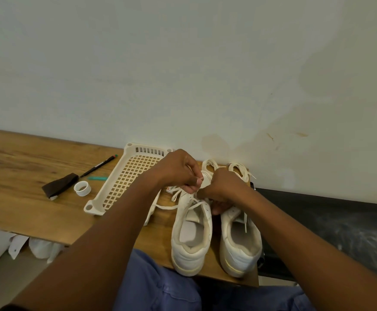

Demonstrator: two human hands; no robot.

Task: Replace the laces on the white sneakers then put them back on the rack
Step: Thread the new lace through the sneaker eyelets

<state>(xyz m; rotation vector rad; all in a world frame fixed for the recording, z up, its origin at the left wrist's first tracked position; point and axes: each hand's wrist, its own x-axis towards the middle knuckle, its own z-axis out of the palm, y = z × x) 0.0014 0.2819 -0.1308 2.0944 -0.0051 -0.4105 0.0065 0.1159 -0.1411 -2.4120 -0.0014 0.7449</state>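
Two white leather sneakers stand side by side, heels toward the viewer, on a brown wooden table point(25, 194); the left sneaker point(190, 234) carries a cream flat lace point(178, 195) which the left hand point(180, 170) pinches above its eyelets, while the right hand point(222, 189) curls against the tongue beside the right sneaker point(240, 241). Behind them lie loose cream laces point(239, 169). To the left sit a cream plastic lattice tray point(127, 180), a white tape roll point(82, 188), a brown cloth point(59, 185) and a black pen point(98, 166).

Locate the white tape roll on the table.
In the head view, the white tape roll lies left on the wooden table, between the brown cloth and the lattice tray.
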